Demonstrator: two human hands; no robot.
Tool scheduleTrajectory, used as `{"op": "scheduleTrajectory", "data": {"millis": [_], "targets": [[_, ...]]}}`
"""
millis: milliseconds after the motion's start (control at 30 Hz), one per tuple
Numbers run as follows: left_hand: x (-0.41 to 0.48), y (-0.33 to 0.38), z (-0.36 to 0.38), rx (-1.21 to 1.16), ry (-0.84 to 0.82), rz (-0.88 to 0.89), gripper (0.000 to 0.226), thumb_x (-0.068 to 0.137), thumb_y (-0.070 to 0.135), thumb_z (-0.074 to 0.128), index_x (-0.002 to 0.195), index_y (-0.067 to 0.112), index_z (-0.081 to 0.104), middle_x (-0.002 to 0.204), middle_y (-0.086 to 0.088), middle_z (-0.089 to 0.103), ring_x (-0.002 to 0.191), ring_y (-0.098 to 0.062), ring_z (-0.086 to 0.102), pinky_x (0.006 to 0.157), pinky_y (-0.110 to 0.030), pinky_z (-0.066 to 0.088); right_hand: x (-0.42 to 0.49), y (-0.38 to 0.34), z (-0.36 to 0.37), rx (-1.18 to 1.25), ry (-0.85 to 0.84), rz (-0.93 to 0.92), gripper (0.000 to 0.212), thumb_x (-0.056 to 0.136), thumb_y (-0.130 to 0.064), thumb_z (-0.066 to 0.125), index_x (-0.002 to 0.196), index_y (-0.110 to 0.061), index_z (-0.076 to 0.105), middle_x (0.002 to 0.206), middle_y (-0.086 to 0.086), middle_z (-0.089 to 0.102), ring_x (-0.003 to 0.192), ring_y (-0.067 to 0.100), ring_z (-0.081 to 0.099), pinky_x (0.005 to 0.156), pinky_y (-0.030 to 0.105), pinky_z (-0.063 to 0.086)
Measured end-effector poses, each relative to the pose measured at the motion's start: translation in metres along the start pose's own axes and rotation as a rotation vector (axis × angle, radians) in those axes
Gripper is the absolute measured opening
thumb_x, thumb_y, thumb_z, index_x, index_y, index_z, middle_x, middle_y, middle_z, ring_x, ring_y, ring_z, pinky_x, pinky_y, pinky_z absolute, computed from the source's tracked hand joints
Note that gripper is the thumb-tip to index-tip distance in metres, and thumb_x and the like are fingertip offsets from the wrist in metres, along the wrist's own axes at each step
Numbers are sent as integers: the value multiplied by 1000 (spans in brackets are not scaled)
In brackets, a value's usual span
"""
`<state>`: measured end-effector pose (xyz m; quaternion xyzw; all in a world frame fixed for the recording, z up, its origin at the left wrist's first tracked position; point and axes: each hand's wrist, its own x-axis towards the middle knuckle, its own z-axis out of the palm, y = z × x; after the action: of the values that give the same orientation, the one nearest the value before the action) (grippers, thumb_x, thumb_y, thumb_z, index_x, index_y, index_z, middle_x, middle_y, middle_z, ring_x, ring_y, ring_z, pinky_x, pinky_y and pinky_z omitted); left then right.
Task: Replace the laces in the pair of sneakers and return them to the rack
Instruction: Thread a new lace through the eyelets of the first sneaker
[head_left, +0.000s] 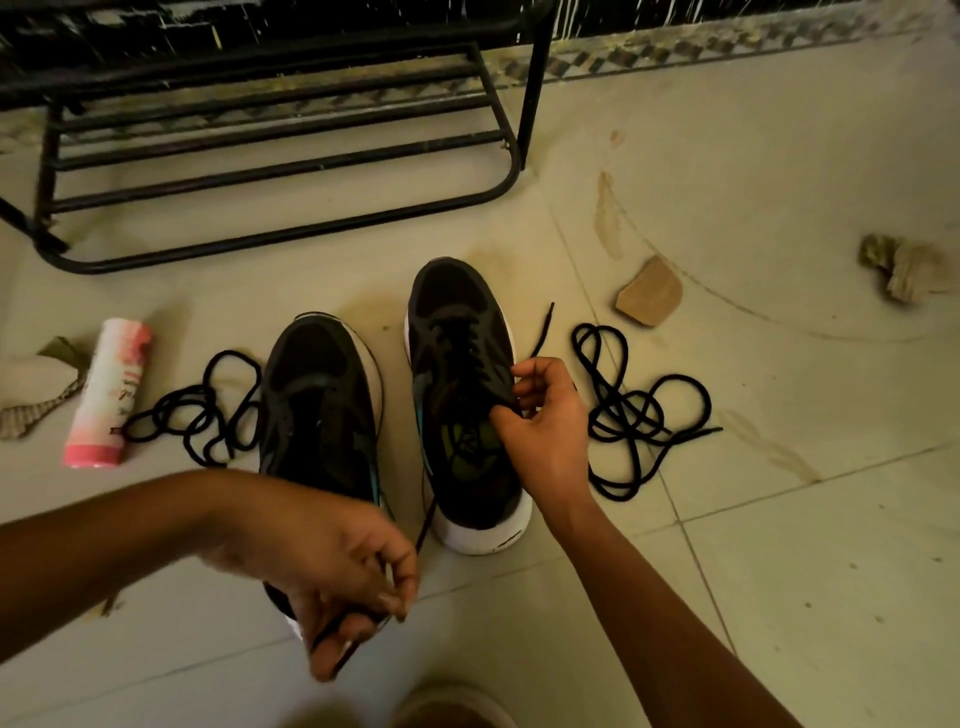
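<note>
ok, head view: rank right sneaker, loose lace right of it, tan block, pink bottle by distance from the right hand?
1. Right sneaker, held by the right hand.
2. Loose lace, on the floor just right of the hand.
3. Tan block, farther back, right.
4. Pink bottle, far left.

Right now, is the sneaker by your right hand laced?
Partly laced: the sneaker has lace across toe-end eyelets only; right hand pinches its edge; left hand holds a loose end.
</note>
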<state>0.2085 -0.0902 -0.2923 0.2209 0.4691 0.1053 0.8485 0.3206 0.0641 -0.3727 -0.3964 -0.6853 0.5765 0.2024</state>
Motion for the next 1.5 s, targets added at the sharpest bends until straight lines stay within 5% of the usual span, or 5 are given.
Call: {"op": "scheduleTrajectory", "data": {"millis": [100, 367, 667, 1267, 1500], "targets": [[-9, 12, -9, 83, 167, 55, 10, 95, 21, 51, 88, 17, 58, 69, 1, 65, 63, -11, 66, 64, -22, 52, 1, -1, -2, -19, -9, -11, 35, 72, 1, 67, 100, -17, 54, 83, -4, 57, 69, 0, 53, 60, 13, 48], [14, 43, -12, 753, 1461, 390, 21, 78, 50, 65, 78, 32, 55, 69, 14, 57, 63, 1, 54, 56, -17, 40, 1, -2, -8, -138, -76, -48, 31, 72, -10, 73, 98, -20, 59, 91, -6, 61, 74, 0, 55, 62, 11, 46], [39, 51, 0, 1193, 1474, 72, 19, 92, 32, 47, 97, 20, 34, 83, 3, 45, 71, -20, 49, 58, -28, 37, 0, 1, -8, -167, -42, -61, 31, 73, -5, 67, 97, -23, 59, 95, 1, 61, 79, 10, 58, 67, 32, 55], [27, 41, -7, 617, 1223, 378, 15, 91, 28, 57, 94, 20, 69, 80, 7, 68, 71, -5, 63, 68, -20, 51, -13, -19, -13, -428, 11, -183, 19, 76, -14, 72, 82, -21, 56, 91, -6, 50, 82, 7, 47, 66, 14, 39], [36, 33, -18, 578, 1391, 187, 50, 83, 38, 67, 123, 16, 48, 84, 2, 63, 80, -16, 62, 65, -22, 42, -21, -43, -13, -882, -236, -191, 30, 83, -46, 63, 111, -38, 67, 146, 0, 27, 127, 26, 28, 106, 33, 29]]}}
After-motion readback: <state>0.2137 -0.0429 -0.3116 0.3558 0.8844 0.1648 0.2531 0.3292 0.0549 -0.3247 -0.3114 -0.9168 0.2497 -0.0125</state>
